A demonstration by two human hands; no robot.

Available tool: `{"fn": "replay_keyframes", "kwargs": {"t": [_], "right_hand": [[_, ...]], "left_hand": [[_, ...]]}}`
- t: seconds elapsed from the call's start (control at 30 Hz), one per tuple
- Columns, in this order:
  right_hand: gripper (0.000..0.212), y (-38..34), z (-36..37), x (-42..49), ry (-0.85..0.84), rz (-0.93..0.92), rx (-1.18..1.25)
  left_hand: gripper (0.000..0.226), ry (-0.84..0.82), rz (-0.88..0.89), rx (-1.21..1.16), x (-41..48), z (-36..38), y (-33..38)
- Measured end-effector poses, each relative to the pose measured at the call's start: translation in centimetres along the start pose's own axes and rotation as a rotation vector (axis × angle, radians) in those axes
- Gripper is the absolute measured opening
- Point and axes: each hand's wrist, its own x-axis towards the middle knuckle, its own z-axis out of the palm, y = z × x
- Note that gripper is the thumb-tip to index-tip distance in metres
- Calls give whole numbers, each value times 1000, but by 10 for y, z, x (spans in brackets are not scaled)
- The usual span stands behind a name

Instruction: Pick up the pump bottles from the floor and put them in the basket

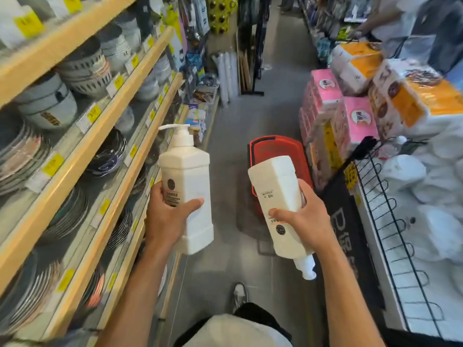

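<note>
The fingers [195, 203] of your left hand [167, 219] curl round the upright pump bottle [190, 171]. Your right hand [304, 216] grips the inverted pump bottle [275, 181], nozzle pointing down. Both smooth, squarish white plastic bottles are up off the floor [225, 151], so the carry looks to be in hand; next, lower them into the red plastic basket [273, 144] standing ahead on the floor and let go.
</note>
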Motion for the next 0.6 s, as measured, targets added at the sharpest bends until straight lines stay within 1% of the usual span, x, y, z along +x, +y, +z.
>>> {"fn": "replay_keyframes", "kwargs": {"t": [0.07, 0.23, 0.33, 0.43, 0.5, 0.6], "right_hand": [[62, -11, -1, 35, 10, -21, -23], [69, -29, 5, 104, 2, -45, -11], [69, -35, 16, 137, -7, -9, 7], [63, -41, 31, 169, -15, 27, 26], [60, -48, 43, 193, -12, 40, 31], [62, -68, 59, 226, 6, 48, 1]], "left_hand": [[66, 23, 14, -24, 24, 5, 10], [64, 54, -4, -29, 74, 16, 20], [62, 31, -25, -28, 110, 22, 22], [66, 13, -45, -32, 155, 29, 29], [66, -16, -38, -42, 191, 35, 30], [63, -66, -13, -39, 242, 46, 43]]}}
